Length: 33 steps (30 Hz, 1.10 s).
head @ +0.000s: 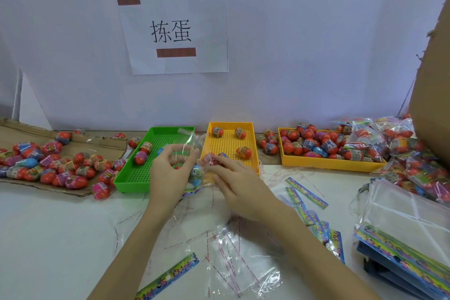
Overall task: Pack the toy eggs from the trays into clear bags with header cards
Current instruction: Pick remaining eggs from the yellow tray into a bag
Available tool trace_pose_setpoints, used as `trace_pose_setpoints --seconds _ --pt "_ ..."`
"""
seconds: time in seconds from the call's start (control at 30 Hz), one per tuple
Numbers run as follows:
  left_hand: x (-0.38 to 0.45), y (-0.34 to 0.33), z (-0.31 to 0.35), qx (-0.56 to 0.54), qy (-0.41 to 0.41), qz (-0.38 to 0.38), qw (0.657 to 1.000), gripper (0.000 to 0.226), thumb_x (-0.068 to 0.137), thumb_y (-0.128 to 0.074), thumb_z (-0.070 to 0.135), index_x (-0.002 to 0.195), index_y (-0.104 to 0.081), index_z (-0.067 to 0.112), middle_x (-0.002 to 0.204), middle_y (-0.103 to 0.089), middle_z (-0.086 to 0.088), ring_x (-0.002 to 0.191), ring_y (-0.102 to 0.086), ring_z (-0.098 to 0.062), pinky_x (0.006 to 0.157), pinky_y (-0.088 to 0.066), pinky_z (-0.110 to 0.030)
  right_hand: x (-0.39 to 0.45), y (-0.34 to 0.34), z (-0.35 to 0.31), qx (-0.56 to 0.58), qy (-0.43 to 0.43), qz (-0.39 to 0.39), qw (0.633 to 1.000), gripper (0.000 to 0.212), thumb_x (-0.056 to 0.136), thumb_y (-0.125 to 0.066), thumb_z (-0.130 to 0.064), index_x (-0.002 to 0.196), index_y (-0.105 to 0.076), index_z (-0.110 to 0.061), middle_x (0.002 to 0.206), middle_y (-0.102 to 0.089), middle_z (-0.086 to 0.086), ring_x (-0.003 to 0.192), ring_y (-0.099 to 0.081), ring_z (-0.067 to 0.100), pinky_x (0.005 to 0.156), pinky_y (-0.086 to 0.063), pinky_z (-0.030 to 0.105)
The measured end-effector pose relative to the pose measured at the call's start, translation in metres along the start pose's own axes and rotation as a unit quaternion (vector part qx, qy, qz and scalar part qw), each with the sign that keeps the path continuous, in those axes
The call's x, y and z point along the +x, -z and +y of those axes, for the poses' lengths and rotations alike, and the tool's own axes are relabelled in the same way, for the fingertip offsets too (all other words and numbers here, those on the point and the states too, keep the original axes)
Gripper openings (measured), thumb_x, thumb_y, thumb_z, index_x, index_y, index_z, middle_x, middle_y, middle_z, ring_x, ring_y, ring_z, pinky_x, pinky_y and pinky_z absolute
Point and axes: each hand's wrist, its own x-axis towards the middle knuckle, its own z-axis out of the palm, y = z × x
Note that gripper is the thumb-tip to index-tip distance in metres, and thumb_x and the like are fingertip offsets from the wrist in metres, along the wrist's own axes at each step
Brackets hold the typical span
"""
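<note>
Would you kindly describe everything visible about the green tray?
The green tray is a shallow rectangular tray of bright plastic, with a raised rim and a floor perforated in a grid of small holes. It lies flat on the white table, left of the smaller yellow tray. A few toy eggs lie in it. The left hand and the clear bag hide part of it.

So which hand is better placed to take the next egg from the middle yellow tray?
Probably the right hand: it lies at the yellow tray's near edge, pinching an egg at the bag mouth. The left hand holds the clear bag over the green tray.
</note>
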Motion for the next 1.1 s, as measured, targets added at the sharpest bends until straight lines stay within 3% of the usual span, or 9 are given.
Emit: trace_pose_setpoints --seconds 0.07,0.2,0.37,0.57,0.7,0.83,0.9,0.97,1.1 --pt "0.001 0.001 0.0 -0.027 0.036 0.008 0.999 0.033 0.091 -0.077 0.043 0.114 -0.072 0.019 0.087 -0.08 -0.003 0.07 -0.073 -0.017 0.056 -0.056 -0.026 -0.001 -0.007 0.001 -0.044 -0.004 -0.011 0.999 0.041 0.111 -0.026 -0.043 0.148 -0.044 -0.044 0.164 -0.033 -0.011 0.147 -0.029 0.012 0.114 -0.025 0.037" --pt "0.004 0.002 0.003 -0.07 0.077 0.022 0.994 0.047 0.088 -0.078 0.05 0.122 -0.069 0.019 0.077 -0.074 -0.008 0.054 -0.05 -0.006 0.053 -0.047 -0.023 0.0 -0.011 0.002 -0.052 -0.024 -0.002 0.998 0.045 0.111 -0.022 -0.044 0.152 -0.04 -0.041 0.156 -0.042 -0.009 0.143 -0.033 0.013 0.11 -0.023 0.034" --pt "0.002 0.0 0.009 -0.092 0.085 -0.008 0.992 0.054 0.073 -0.081 0.057 0.113 -0.073 0.022 0.077 -0.076 0.005 0.052 -0.056 0.002 0.053 -0.05 -0.019 0.002 -0.011 0.004 0.03 -0.047 0.063 0.996 0.037 0.111 -0.034 -0.036 0.144 -0.051 -0.031 0.125 -0.057 -0.003 0.117 -0.046 0.019 0.1 -0.032 0.033" --pt "0.001 0.002 0.009 -0.063 0.058 -0.002 0.996 0.046 0.076 -0.084 0.049 0.112 -0.073 0.023 0.079 -0.077 0.005 0.056 -0.063 0.003 0.05 -0.048 -0.015 0.003 -0.009 0.001 0.087 -0.063 0.137 0.985 0.032 0.106 -0.051 -0.034 0.138 -0.052 -0.028 0.118 -0.057 -0.001 0.109 -0.05 0.017 0.096 -0.046 0.033" --pt "-0.003 0.002 0.01 -0.039 0.042 -0.05 0.997 0.044 0.071 -0.086 0.051 0.107 -0.074 0.028 0.087 -0.078 0.004 0.061 -0.065 0.004 0.051 -0.048 -0.013 0.006 0.004 0.002 0.173 -0.082 0.263 0.946 0.028 0.096 -0.069 -0.021 0.121 -0.057 -0.027 0.101 -0.063 -0.004 0.092 -0.059 0.008 0.078 -0.049 0.022" --pt "-0.007 -0.004 0.013 -0.002 0.015 -0.108 0.994 0.043 0.075 -0.088 0.045 0.111 -0.071 0.029 0.092 -0.079 0.005 0.078 -0.076 -0.007 0.059 -0.055 -0.018 0.008 0.025 -0.004 0.339 -0.102 0.353 0.866 0.027 0.096 -0.071 -0.018 0.12 -0.06 -0.024 0.099 -0.071 -0.01 0.089 -0.069 0.009 0.069 -0.052 0.016" --pt "-0.01 -0.008 0.013 0.003 -0.004 -0.13 0.992 0.046 0.074 -0.087 0.045 0.113 -0.07 0.027 0.092 -0.08 0.006 0.082 -0.078 -0.011 0.067 -0.059 -0.022 0.009 0.033 -0.009 0.381 -0.085 0.346 0.853 0.026 0.097 -0.069 -0.02 0.122 -0.062 -0.024 0.106 -0.073 -0.01 0.091 -0.072 0.015 0.073 -0.059 0.027" --pt "-0.012 -0.011 0.011 0.013 -0.036 -0.147 0.988 0.042 0.078 -0.087 0.036 0.114 -0.069 0.025 0.092 -0.08 0.006 0.084 -0.077 -0.013 0.073 -0.061 -0.027 0.008 0.038 -0.016 0.401 -0.06 0.316 0.857 0.025 0.097 -0.071 -0.02 0.121 -0.064 -0.023 0.108 -0.073 -0.006 0.08 -0.073 0.021 0.068 -0.063 0.037" --pt "-0.014 -0.013 0.01 0.006 -0.07 -0.164 0.984 0.039 0.08 -0.087 0.032 0.114 -0.068 0.03 0.095 -0.079 0.003 0.082 -0.077 -0.019 0.073 -0.065 -0.042 0.006 0.038 -0.022 0.412 -0.046 0.251 0.875 0.026 0.093 -0.074 -0.015 0.115 -0.064 -0.024 0.105 -0.073 -0.005 0.063 -0.07 0.019 0.05 -0.057 0.032"
